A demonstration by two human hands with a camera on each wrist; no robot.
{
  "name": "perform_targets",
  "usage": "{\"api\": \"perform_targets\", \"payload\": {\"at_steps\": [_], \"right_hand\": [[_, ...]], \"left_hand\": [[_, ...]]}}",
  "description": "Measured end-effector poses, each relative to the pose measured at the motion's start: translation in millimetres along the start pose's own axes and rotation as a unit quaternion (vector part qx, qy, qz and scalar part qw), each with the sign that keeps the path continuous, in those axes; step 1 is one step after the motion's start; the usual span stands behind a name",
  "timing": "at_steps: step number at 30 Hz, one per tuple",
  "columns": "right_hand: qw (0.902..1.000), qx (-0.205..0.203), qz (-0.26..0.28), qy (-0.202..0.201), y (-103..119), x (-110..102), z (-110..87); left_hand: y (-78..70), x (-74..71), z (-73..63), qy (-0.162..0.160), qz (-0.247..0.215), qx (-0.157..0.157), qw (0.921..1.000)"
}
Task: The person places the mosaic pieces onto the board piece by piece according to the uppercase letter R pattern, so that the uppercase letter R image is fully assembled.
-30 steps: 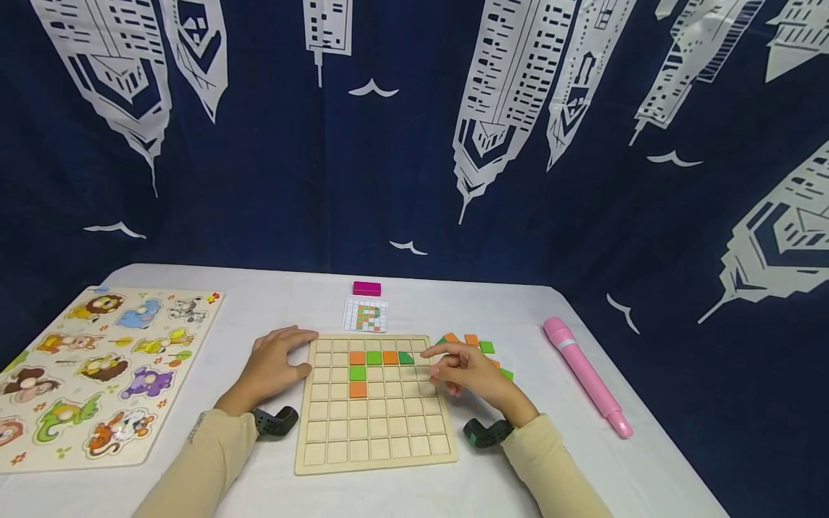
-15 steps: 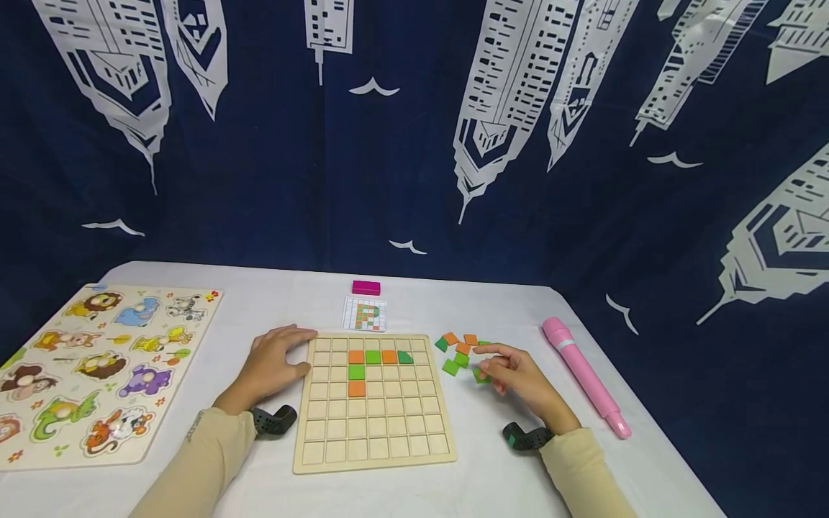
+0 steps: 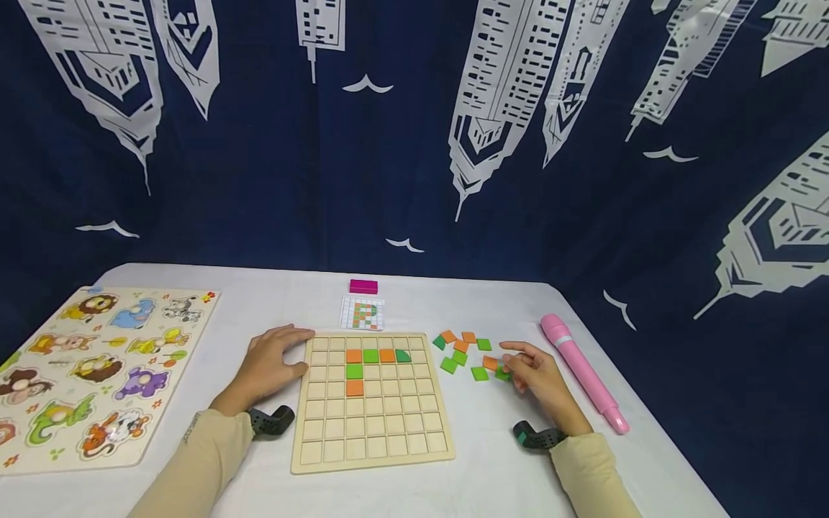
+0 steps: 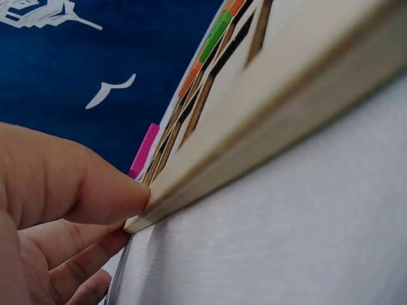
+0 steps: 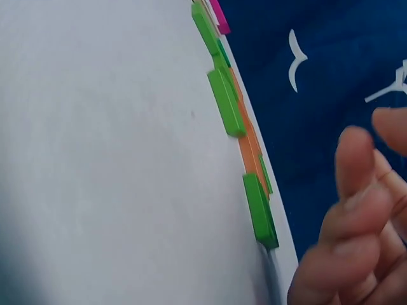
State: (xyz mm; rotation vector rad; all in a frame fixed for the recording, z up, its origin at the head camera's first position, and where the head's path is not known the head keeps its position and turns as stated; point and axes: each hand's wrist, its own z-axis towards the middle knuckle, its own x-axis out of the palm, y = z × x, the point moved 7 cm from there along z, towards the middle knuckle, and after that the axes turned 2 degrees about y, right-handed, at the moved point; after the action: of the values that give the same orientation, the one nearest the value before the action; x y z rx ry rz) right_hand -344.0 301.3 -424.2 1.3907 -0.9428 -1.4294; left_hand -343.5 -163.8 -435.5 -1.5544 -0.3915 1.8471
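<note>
A wooden grid board (image 3: pixel 376 426) lies on the white table, with several orange and green square tiles and a rounded dark green tile in its upper cells. At its left edge my left hand (image 3: pixel 264 368) rests, thumb and fingertips touching the rim near the far corner; the left wrist view shows the thumb (image 4: pixel 108 197) against the board's side. My right hand (image 3: pixel 539 374) hovers over the right end of the loose tiles, fingers bent loosely above a green tile (image 3: pixel 501 373). In the right wrist view its fingers (image 5: pixel 353 222) hold nothing, beside a green tile (image 5: pixel 259 210).
Several loose tiles (image 3: pixel 459 357) are scattered right of the board. A printed pattern card (image 3: pixel 361 314) and a magenta block (image 3: pixel 363 287) sit behind it. An animal puzzle board (image 3: pixel 106 392) covers the left side. A pink rod (image 3: pixel 586 375) with a pale band lies at right.
My right hand has moved right, from above the board's upper right cells to the far right of the loose tiles, uncovering them. The left hand has stayed at the board's edge.
</note>
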Motion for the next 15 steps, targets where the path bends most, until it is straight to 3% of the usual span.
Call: {"api": "perform_targets", "payload": {"at_steps": [5, 15], "right_hand": [[0.9989, 0.033, -0.004, -0.032, -10.0, -9.4, -4.0], [0.9961, 0.061, -0.056, -0.03, -21.9, -14.1, -6.9]], "left_hand": [[-0.9, 0.1, -1.1, 0.0, -0.001, 0.003, 1.0], [0.3, 1.1, -0.5, -0.001, 0.002, 0.006, 1.0]]}}
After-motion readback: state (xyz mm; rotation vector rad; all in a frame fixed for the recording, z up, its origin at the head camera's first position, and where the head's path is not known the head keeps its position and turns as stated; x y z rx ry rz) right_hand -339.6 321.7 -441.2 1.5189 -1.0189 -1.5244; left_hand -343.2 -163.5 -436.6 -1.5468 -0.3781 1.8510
